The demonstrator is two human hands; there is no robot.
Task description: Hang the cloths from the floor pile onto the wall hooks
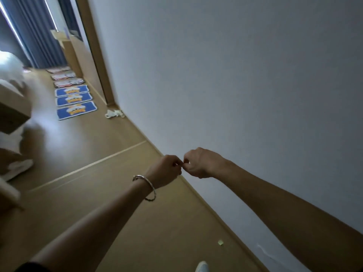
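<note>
Over on the far left a blurred cardboard box (11, 112) is sliding through the edge of the view, and just beyond it the patterned cloths (75, 100) are lying in a neat row on the wooden floor (88, 146), running back toward the blue curtain (39, 36), well apart from both hands. A crumpled white piece (115, 113) is sitting at the foot of the doorframe (98, 55). Coming to the middle, the left hand (167, 169), with a silver bangle (147, 188) on its wrist, is reaching forward with fingers curled in, and the right hand (200, 162) is meeting it tip to tip, thumb and forefinger pressed together on each side. Whether something tiny is pinched between them I cannot tell; no cloth is in either hand. On the right the bare white wall (235, 75) is showing no hook anywhere in view. My read: the person is standing between cloths, so the step calls for going back to that row, taking one cloth by its top edge or loop, and carrying it flat so it is hanging square once a hook is found.
</note>
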